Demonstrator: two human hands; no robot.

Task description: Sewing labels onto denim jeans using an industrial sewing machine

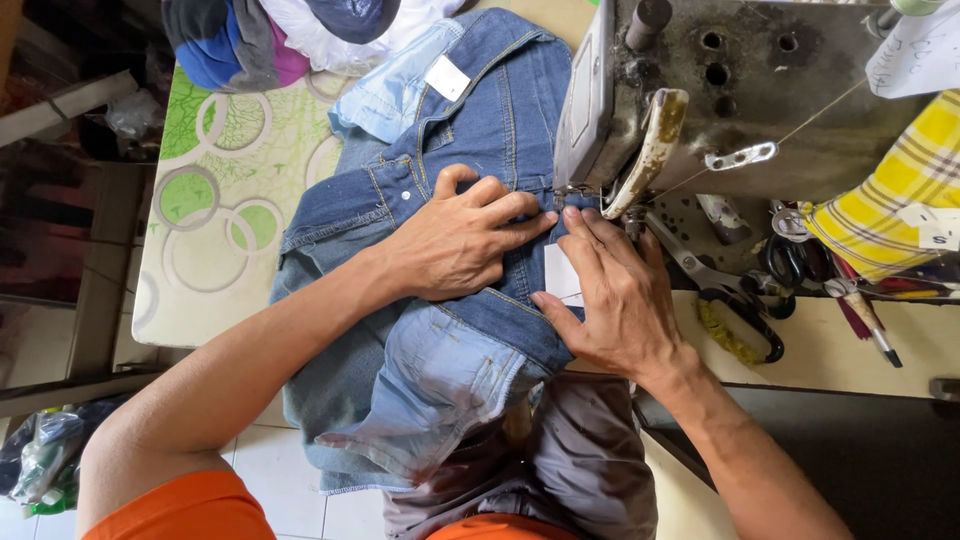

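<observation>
A pair of blue denim jeans (480, 110) lies spread over the sewing table and hangs off its near edge onto my lap. My left hand (460, 240) presses flat on the denim, fingers pointing toward the needle area. My right hand (615, 295) rests beside it with fingers spread, holding down the denim and a small white label (562, 275) just in front of the presser foot (580, 195) of the grey sewing machine (740, 90). Neither hand grips anything.
Scissors (720, 285) with dark handles lie right of the needle. A yellow plaid cloth (900, 200) and pens (865, 315) sit at the far right. A pile of clothes (290, 35) rests at the table's far end on the green-ringed tablecloth (220, 190).
</observation>
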